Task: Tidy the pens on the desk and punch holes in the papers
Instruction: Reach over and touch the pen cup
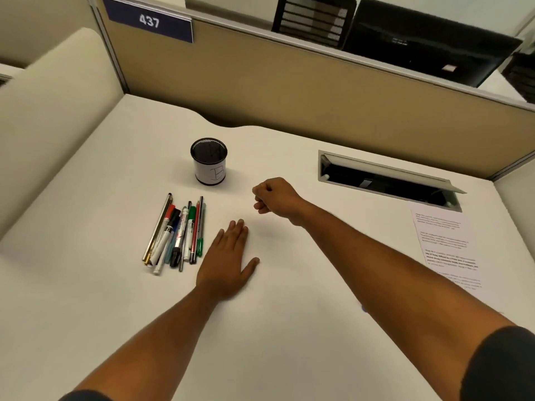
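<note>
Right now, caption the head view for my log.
Left hand flat beside loose pens, right hand fisted near empty mesh cup.

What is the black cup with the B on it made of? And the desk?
The cup looks like black metal mesh: its rim shows a fine grid. The white band with the B seems to be paper. The desk looks like smooth matte laminate, though that is only a guess.

A white desk surface (289, 328) extended under and around both hands. Beyond the hands, a tan fabric partition (289, 91) with a grey metal top rail closed off the far edge. A second, cream partition (58, 111) stood to the left of the left hand. A blue plate reading 437 (149, 21) was fixed at the upper corner. Beyond the right hand, a grey cable tray (388, 180) sat recessed with its flap raised. Lighting was even and diffuse.
</note>
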`<action>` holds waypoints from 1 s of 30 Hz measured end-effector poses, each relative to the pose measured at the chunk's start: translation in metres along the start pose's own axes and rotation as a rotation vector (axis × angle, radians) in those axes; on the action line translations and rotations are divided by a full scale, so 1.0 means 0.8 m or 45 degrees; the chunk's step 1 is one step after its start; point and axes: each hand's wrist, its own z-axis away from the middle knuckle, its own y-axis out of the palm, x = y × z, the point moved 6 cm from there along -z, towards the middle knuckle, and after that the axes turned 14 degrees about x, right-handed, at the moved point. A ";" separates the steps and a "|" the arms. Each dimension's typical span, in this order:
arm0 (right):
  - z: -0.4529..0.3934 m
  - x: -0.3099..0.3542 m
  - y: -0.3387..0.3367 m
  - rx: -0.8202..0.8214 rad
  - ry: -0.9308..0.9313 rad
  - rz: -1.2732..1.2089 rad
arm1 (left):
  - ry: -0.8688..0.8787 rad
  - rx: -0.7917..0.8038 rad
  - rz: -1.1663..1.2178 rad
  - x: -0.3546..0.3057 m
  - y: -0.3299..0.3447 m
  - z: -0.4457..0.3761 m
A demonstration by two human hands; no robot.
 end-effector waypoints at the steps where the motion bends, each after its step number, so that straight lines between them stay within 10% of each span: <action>1: -0.013 0.010 0.003 -0.002 -0.007 0.020 | -0.005 0.005 0.003 0.001 0.000 0.000; 16: -0.168 0.140 0.022 -0.117 -0.152 1.014 | -0.001 0.001 0.027 0.003 -0.001 -0.003; 30: -0.169 0.153 0.011 -0.164 -0.260 1.100 | -0.023 0.022 0.018 0.003 0.000 -0.003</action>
